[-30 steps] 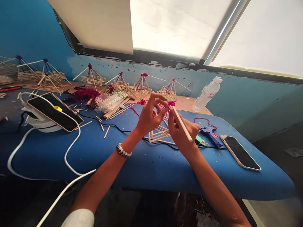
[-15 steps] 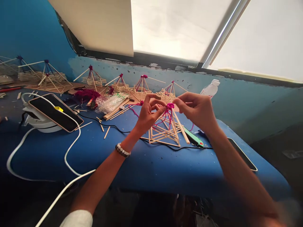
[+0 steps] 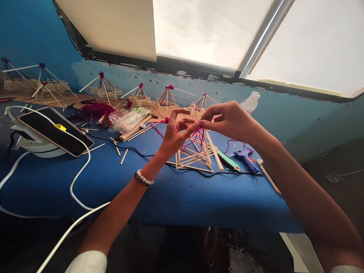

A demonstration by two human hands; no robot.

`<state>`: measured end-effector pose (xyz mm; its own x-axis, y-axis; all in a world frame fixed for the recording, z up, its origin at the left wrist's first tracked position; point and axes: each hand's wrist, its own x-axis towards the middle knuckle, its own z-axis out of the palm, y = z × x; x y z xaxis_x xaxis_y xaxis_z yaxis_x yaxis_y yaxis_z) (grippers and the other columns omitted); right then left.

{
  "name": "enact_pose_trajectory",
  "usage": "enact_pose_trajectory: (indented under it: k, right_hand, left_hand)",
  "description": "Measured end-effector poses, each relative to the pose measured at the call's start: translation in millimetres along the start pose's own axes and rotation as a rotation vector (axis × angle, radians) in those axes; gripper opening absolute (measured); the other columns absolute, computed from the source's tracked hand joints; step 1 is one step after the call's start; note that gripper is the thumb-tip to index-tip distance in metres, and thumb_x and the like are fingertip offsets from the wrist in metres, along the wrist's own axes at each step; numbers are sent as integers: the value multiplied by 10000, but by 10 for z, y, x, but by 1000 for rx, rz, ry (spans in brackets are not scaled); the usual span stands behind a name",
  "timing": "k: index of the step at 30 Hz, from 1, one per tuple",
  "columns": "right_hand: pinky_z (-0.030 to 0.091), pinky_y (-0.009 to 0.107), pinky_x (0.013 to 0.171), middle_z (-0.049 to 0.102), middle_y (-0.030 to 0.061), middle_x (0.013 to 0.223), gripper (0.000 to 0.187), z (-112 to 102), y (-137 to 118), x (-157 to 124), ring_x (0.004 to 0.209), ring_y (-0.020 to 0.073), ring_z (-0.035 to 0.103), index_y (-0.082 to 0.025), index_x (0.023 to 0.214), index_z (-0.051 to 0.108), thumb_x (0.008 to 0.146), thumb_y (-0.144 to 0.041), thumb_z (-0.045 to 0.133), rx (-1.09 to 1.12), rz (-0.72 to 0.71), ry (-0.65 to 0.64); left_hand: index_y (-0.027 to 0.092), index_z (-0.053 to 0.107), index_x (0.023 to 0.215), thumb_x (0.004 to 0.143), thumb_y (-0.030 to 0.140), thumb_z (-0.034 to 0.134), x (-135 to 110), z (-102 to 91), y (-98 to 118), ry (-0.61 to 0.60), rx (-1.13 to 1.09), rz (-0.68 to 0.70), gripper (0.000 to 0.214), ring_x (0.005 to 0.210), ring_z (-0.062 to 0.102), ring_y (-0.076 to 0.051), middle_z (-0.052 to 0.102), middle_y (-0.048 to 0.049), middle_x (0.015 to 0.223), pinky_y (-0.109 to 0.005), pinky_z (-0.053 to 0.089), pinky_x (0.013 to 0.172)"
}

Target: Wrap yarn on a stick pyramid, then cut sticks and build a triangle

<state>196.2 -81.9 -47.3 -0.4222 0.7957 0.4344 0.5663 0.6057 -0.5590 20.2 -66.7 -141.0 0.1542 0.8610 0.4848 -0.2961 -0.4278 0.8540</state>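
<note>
Our right hand (image 3: 230, 121) pinches the magenta yarn (image 3: 196, 132) with its fingers together, our left hand (image 3: 178, 132) holds its fingers curved and apart just beside them, the wooden stick pyramid (image 3: 196, 157) stands right under the fingers, and we should keep the yarn tight.

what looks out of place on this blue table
Loose sticks lie scattered across the blue table, and the phone rests tilted on a white round base near its edge, looking unsteady.
</note>
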Motion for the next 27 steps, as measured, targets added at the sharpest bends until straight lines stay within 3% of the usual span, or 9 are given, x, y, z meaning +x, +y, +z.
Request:
enact_pose_trajectory:
  k: [9,15,20,27]
  right_hand:
    - [386,255,506,590,-17,650,331,-8,47,25,591,77,506,-163,722,653,837,-437,799,89,104,-77]
    - [330,255,425,544,-36,574,308,-64,111,-34,471,62,464,-169,828,666,879,-437,809,229,185,-137]
    - [382,250,418,582,-17,605,346,-68,197,-59,475,71,508,-174,830,658,871,-477,822,288,214,-153]
    - [409,239,400,592,-3,628,295,-22,253,-72,458,76,529,-181,782,604,935,-373,768,323,236,-157]
  left_hand:
    - [266,560,1080,755,404,891,-4,33,-62,4,-52,-7,484,558,504,-56,713,1,934,-250,394,503]
    - [214,767,883,738,460,892,17,21,-67,66,-38,10,312,518,428,-57,627,21,673,-236,332,465]
    - [192,781,885,761,446,879,17,12,-66,58,4,31,299,526,452,-63,638,16,672,-222,356,477]
    - [193,739,918,812,484,847,15,-2,-73,-5,35,50,328,540,457,-72,541,44,627,-210,365,494]
